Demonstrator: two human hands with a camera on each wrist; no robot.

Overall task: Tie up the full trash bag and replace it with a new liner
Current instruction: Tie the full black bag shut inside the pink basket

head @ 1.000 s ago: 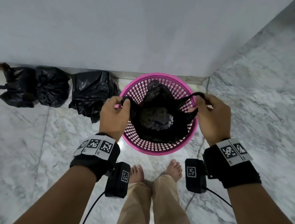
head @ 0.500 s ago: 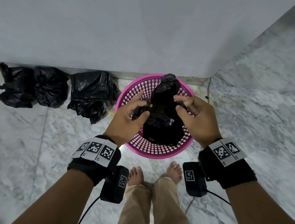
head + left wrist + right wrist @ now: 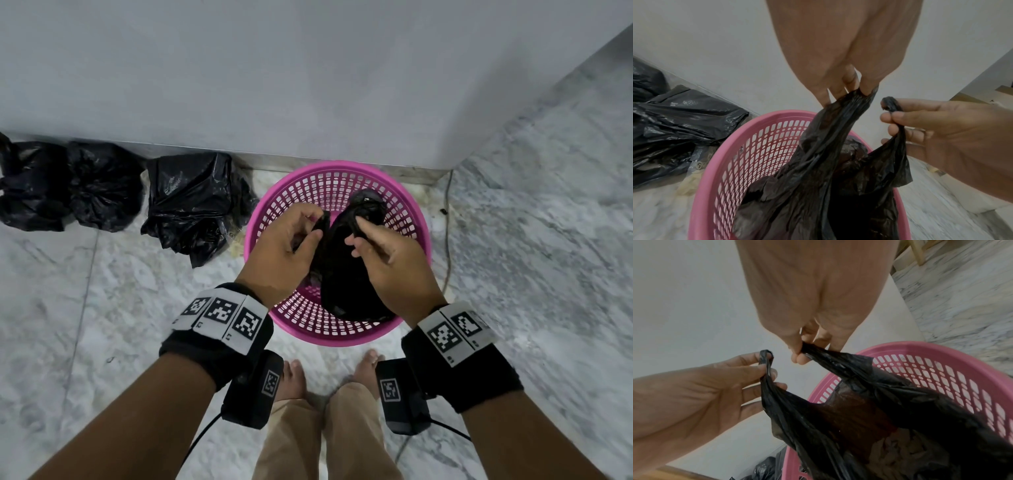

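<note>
A pink mesh basket (image 3: pixel 335 337) stands on the marble floor against the white wall. Inside it sits the full black trash bag (image 3: pixel 346 284), with crumpled waste showing through its open top in the wrist views. My left hand (image 3: pixel 317 228) pinches the bag's left handle (image 3: pixel 863 94) between thumb and fingertips. My right hand (image 3: pixel 356 236) pinches the right handle (image 3: pixel 807 348) the same way. Both handles are pulled up and held close together above the basket (image 3: pixel 715 170), a small gap between them.
Three filled black bags (image 3: pixel 191 205), (image 3: pixel 99 185), (image 3: pixel 27 185) lie along the wall to the left of the basket. My bare feet (image 3: pixel 294 377) stand just in front of it. A thin cable (image 3: pixel 447 240) runs over the floor at its right.
My hands have come together from the basket's two sides to its middle, drawing both handles up and inward. The bag's mouth has narrowed.
</note>
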